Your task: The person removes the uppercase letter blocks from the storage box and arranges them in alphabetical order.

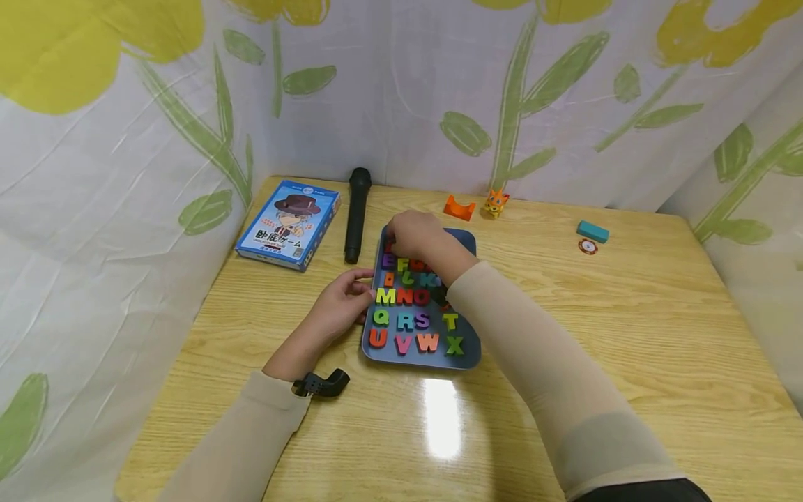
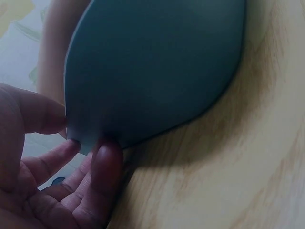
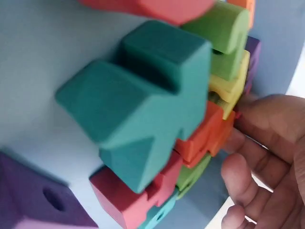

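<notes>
L hand (image 1: pixel 337 304) pinches tray (image 1: pixel 467 244) rim; R hand (image 1: pixel 415 235): can't tell. Letters (image 1: pixel 404 297) near it prob. light, stiff; grab sides.

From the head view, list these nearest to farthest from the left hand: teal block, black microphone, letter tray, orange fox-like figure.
1. Letter tray, touching the left hand, on its right.
2. Black microphone, beyond the hand.
3. Orange fox-like figure, farther right, near the back edge.
4. Teal block, farthest right.
</notes>
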Demonstrator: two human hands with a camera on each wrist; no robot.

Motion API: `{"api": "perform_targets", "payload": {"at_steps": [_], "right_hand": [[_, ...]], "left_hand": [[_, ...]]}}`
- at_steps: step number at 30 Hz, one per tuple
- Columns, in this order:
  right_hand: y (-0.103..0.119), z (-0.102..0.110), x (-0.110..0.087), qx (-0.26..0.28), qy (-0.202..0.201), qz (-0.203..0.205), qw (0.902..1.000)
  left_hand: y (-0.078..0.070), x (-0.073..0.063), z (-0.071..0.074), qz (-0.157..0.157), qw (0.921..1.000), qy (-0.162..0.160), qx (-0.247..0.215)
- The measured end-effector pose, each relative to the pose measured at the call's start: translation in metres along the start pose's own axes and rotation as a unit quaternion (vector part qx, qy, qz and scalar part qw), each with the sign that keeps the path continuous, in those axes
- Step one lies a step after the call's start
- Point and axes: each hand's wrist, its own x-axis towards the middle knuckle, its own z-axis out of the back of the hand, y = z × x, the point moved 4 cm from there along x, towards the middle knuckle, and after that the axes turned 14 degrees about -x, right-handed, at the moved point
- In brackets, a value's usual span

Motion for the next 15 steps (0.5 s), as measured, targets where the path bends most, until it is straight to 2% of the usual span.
{"api": "perform_targets", "payload": {"at_steps": [6,9,12,15], "right_hand": [[0.001,-0.001,0.0,-0.005,-0.011,-0.006,0.9999],[-0.004,0.008,-0.007,0.012,-0.029,-0.005,0.9995],[-0.019,0.023,-0.022,0.041,-0.059,-0.005,0.9974],[-0.048,0.036,-0.044,0.076,-0.086,-0.018,0.9932]], "left_hand": [[0.0,-0.001,-0.001,-0.004,1.0,0.006,-0.006],[0.0,0.0,0.0,-0.004,1.0,0.006,-0.004],[0.001,0.001,0.001,-0.002,1.0,0.006,-0.005],[0.003,0.001,0.001,-0.002,0.9999,0.007,-0.007]]}}
